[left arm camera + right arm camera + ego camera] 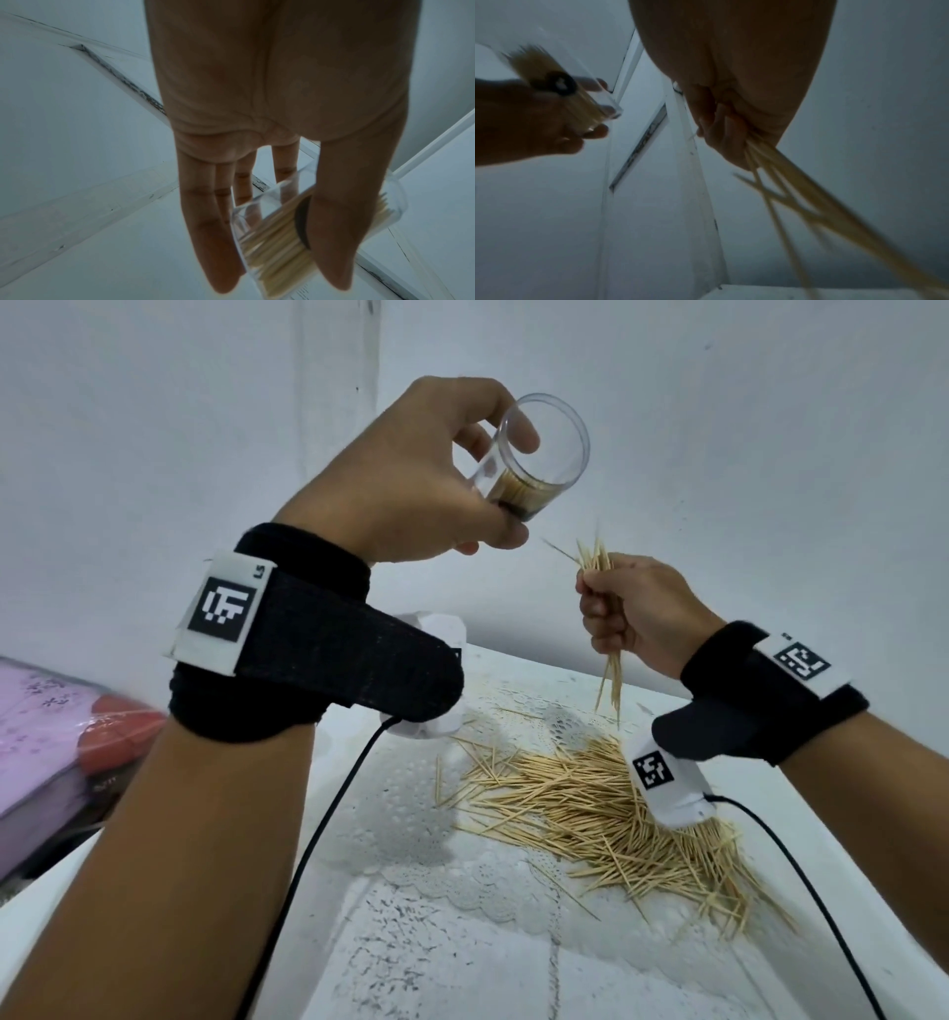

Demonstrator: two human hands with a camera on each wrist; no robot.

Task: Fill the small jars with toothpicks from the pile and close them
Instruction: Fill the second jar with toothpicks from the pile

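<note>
My left hand (436, 474) holds a small clear jar (544, 454) raised high above the table, tilted with its open mouth toward me. Some toothpicks lie inside the jar (272, 243), which sits between thumb and fingers in the left wrist view. My right hand (631, 613) grips a bundle of toothpicks (595, 562) in a fist, just below and right of the jar. Their ends stick out above and below the fist, and the bundle (795, 182) trails from the fingers in the right wrist view. The jar (552, 81) appears blurred at the left there. The loose pile (616, 814) lies on the table below.
The white lace-patterned table cover (411, 916) spreads under the pile. A pink patterned bundle (46, 726) and a red object (123, 731) sit off the table's left edge. Black cables (328, 814) run from both wrist cameras. A plain wall stands close behind.
</note>
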